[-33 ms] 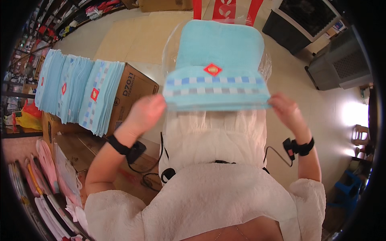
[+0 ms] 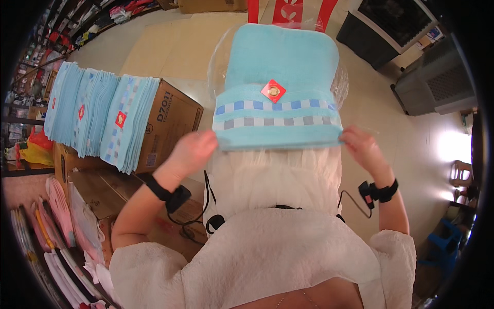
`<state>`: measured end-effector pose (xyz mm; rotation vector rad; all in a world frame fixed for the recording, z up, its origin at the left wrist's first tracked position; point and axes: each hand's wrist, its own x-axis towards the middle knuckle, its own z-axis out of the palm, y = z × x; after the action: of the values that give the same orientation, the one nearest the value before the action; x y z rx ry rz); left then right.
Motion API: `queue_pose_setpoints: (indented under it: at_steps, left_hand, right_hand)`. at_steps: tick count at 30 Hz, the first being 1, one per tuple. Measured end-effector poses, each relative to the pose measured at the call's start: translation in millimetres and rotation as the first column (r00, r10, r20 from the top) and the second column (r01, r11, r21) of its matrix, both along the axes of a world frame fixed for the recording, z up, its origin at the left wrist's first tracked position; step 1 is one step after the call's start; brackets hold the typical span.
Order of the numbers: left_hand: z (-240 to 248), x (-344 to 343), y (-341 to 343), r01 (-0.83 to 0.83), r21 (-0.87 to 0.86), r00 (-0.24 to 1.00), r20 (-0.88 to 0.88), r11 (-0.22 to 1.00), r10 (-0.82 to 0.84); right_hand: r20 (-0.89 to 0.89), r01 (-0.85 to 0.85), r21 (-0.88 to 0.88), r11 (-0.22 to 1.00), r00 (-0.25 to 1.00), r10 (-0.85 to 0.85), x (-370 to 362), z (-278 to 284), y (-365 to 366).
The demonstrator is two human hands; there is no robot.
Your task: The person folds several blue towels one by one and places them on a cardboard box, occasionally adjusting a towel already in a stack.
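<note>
A light blue towel (image 2: pixel 278 136) with blue-and-white and grey-and-white checked bands is stretched across in front of me. On its upper part sits a red diamond-shaped label (image 2: pixel 274 91). My left hand (image 2: pixel 195 149) pinches the near left corner, while my right hand (image 2: pixel 364 147) pinches the near right one. Farther out, plain light blue towelling (image 2: pixel 283 56) with rounded corners lies flat. Clear plastic film (image 2: pixel 220 64) shows around its sides. My fingertips are partly hidden at the cloth's edge.
Stacks of matching folded blue towels (image 2: pixel 90 110) stand at the left against a cardboard box (image 2: pixel 172 121). Beyond the towel is a red chair (image 2: pixel 288 11). Black-and-grey cases (image 2: pixel 378 33) stand at the far right, a blue stool (image 2: pixel 445 242) at the lower right. Cables (image 2: pixel 190 224) hang from both wrist straps.
The towel's near edge has come down and toward me, so its checked bands lie flatter. Both hands have lowered slightly with it, the left also shifting a little right.
</note>
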<state>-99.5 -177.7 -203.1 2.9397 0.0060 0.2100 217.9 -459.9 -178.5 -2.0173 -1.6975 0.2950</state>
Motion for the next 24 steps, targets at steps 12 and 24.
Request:
queue_pose_setpoints:
  at_steps: [12, 24]
  left_hand:
    - [-5, -5, 45, -0.401, -0.888, 0.915, -0.398, 0.225, 0.063]
    - [-83, 57, 82, -0.092, -0.993, 0.940, -0.063, 0.069, 0.336]
  right_hand:
    - [0.056, -0.005, -0.290, 0.957, 0.998, 0.022, -4, -13, 17]
    - [0.076, -0.016, -0.495, 0.869, 0.995, 0.062, -7, -7, 47]
